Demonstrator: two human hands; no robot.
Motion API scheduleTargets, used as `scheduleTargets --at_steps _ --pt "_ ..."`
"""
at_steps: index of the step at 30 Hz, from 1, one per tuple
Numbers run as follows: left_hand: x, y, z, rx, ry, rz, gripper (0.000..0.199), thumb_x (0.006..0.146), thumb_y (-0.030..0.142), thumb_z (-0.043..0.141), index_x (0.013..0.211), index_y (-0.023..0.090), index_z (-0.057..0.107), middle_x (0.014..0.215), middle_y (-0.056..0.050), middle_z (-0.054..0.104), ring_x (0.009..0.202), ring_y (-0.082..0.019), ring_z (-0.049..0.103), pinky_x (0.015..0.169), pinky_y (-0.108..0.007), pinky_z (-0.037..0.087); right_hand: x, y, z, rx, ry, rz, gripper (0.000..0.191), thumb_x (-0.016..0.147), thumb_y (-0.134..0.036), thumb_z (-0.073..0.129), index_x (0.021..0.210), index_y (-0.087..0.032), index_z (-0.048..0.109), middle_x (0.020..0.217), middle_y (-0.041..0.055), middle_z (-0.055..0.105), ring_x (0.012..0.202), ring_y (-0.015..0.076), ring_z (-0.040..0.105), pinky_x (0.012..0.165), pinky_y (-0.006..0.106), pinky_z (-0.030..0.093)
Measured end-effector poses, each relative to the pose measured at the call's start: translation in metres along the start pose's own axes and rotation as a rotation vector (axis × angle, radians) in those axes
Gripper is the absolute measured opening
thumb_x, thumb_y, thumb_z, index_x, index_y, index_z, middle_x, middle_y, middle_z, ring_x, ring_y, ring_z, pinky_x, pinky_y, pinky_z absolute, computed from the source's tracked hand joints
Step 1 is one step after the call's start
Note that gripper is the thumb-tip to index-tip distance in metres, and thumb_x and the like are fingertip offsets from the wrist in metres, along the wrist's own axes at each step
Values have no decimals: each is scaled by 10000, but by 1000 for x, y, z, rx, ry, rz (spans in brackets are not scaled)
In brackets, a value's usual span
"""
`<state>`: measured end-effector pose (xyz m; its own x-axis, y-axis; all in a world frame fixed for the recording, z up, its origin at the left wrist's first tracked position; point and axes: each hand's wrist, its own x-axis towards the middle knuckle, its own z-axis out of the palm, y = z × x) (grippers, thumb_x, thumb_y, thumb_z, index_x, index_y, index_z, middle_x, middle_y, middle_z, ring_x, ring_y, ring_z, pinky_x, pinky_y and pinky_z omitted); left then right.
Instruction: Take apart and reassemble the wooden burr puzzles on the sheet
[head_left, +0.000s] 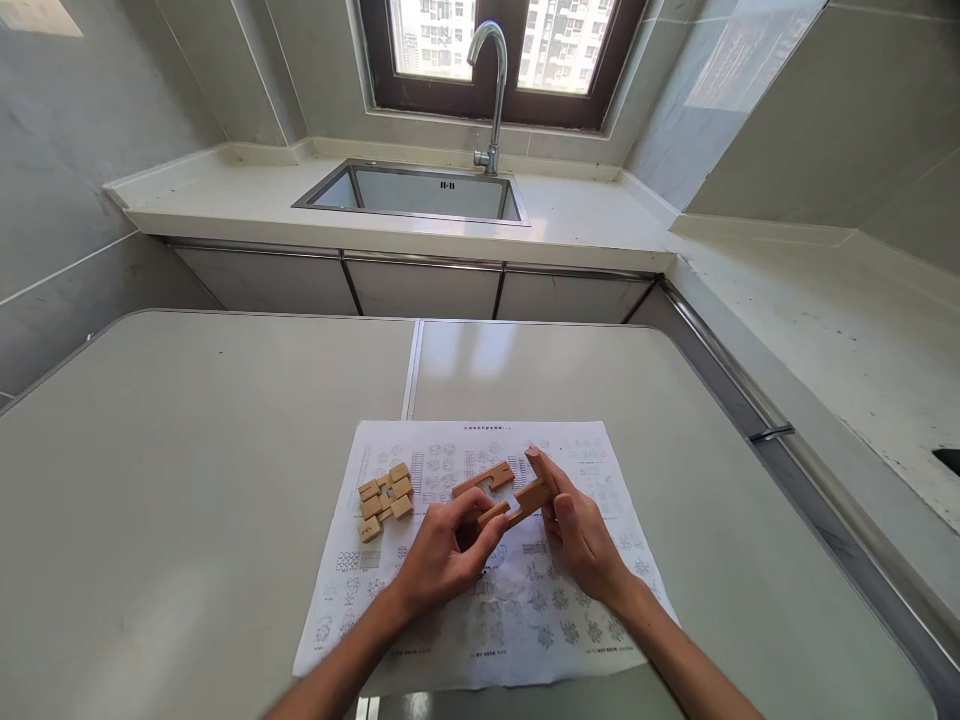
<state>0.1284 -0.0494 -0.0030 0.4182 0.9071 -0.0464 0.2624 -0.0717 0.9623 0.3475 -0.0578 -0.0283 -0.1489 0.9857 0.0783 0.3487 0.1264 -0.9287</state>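
Note:
My left hand (pixel 444 553) pinches one end of a notched wooden puzzle piece (pixel 531 497) between thumb and fingers, low over the printed sheet (pixel 420 600). At that piece's far end, my right hand (pixel 589 545) grips another wooden bar (pixel 541 468), which stands tilted against it. Whether the two are interlocked or only touching, I cannot tell. Just beyond my left fingers a loose notched wooden piece (pixel 501 472) lies on the paper. Left of my hands sits a group of small, lighter wooden blocks (pixel 401 487), set close together. My fingers hide parts of the held pieces.
The sheet, covered with small diagrams, rests on a pale table (pixel 187 480) with a seam down its middle. Beyond the table are a white counter (pixel 585 215), a steel sink (pixel 420 212), a tap (pixel 501 90) and a window. Another counter (pixel 840 330) runs along the right.

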Motion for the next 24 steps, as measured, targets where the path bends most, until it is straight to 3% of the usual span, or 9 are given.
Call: scheduleTargets --at_steps 8,11,14,16,18,20,24 --pt "2 -2 0 -10 -2 25 303 1034 439 567 875 181 566 630 59 440 537 -90 377 523 -243 272 0 0 6 -39 -4 -41 636 1108 -565 247 1637 -250 408 1113 135 752 926 310 747 715 451 651" --pt "2 -2 0 -11 -1 25 293 1032 433 572 884 180 574 631 61 436 537 -87 370 519 -237 270 0 0 9 -59 11 -62 568 1122 -485 279 1648 -290 369 1397 119 672 1179 325 702 893 496 640" --pt "1 -1 0 -19 1 22 290 1029 429 578 879 180 571 625 65 428 533 -84 367 510 -229 273 -1 0 12 -85 28 -102 551 1122 -410 360 1664 -334 298 1617 69 500 1412 312 556 1094 518 541" --pt "1 1 0 -25 1 19 292 1024 431 587 876 180 572 623 65 436 527 -82 377 503 -223 277 -2 0 13 -88 23 -111 592 1107 -389 427 1672 -333 262 1636 78 478 1350 294 609 1065 471 563" --pt "1 1 0 -28 0 19 293 1020 433 594 874 180 575 622 63 446 524 -80 385 497 -219 279 -2 -1 13 -86 9 -88 633 1086 -393 479 1674 -314 256 1576 114 544 1117 269 725 911 416 630" --pt "1 1 0 -32 0 18 295 1019 435 594 872 180 577 620 64 443 523 -81 382 491 -217 278 -3 -2 13 -88 -2 -63 663 1069 -406 513 1674 -292 268 1484 140 622 929 254 751 801 399 647" --pt "1 2 -1 -47 3 9 306 1018 447 592 865 183 571 618 63 443 519 -84 389 487 -215 285 -3 -4 13 -84 -5 -52 656 1070 -423 504 1671 -286 282 1395 136 678 980 283 744 834 423 642"
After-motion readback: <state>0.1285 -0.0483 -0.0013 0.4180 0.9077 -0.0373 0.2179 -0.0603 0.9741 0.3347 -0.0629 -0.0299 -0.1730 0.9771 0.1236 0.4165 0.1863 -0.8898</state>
